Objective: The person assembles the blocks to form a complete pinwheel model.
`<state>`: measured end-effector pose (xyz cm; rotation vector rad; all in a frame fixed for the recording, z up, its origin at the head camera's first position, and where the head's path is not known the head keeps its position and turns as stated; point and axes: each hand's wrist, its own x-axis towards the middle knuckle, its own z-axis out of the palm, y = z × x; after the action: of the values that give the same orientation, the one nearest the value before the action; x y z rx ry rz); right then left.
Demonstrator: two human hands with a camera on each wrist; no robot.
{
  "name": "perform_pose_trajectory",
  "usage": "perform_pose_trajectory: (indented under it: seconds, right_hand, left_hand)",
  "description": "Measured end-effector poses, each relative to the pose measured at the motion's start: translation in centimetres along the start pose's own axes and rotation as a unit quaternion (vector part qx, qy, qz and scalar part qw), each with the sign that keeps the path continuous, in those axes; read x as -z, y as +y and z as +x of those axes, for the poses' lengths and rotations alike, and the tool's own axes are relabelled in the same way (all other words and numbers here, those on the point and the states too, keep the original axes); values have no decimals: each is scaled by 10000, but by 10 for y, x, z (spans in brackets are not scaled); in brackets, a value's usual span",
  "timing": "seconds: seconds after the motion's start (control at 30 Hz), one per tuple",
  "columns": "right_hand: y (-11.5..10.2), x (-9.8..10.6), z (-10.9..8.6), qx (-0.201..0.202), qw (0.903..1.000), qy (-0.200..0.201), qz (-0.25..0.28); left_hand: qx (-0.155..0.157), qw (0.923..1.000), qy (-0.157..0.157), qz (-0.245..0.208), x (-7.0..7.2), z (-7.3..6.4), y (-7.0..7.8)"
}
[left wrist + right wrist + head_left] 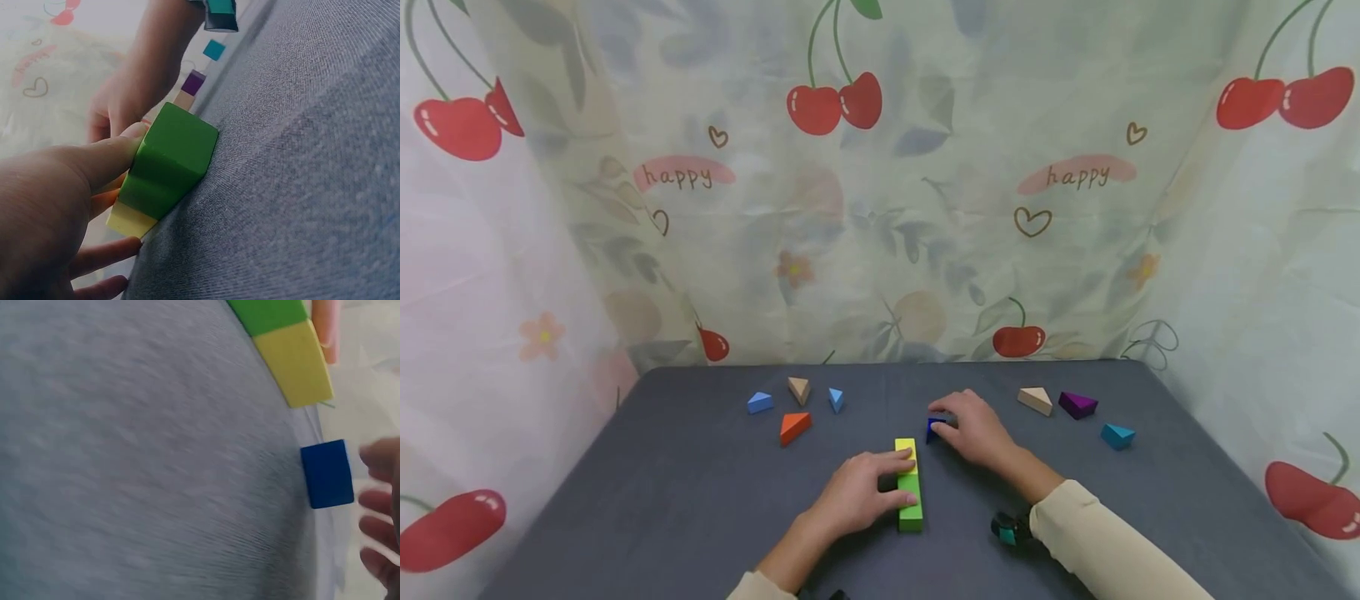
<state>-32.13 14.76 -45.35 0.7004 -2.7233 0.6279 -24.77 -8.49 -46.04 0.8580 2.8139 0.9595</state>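
A yellow block [904, 448] and a longer green block [909, 515] lie end to end on the dark table. My left hand [859, 493] rests on them from the left, its index finger on the yellow one and its thumb on the green one. To their right stands a dark blue block [933, 430], partly hidden in the head view by my right hand [976, 429]. In the right wrist view, a gap shows between this blue block [327, 474] and the loosely bent fingers [378, 501], which hold nothing.
At the back left lie a light blue wedge [760, 402], a wooden triangle [799, 390], a small blue triangle [836, 400] and an orange block [795, 427]. Back right are a wooden wedge [1035, 401], a purple block [1078, 405] and a teal block [1117, 436]. Printed curtains [880, 192] surround the table.
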Motion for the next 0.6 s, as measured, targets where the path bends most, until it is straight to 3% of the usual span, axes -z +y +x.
perform_pose_trajectory:
  seconds: [0.13, 0.27, 0.6]
  right_hand:
    - [-4, -4, -6, -636, 9972, 387, 24]
    - [-9, -8, -9, -1008, 9934, 440, 309]
    - [-9, -19, -7, -962, 9887, 595, 981]
  left_hand:
    - [-15, 10000, 34, -6, 0, 0, 1]
    - [-103, 9999, 108, -12, -1, -1, 0]
    - [-125, 9998, 135, 23, -1, -1, -1]
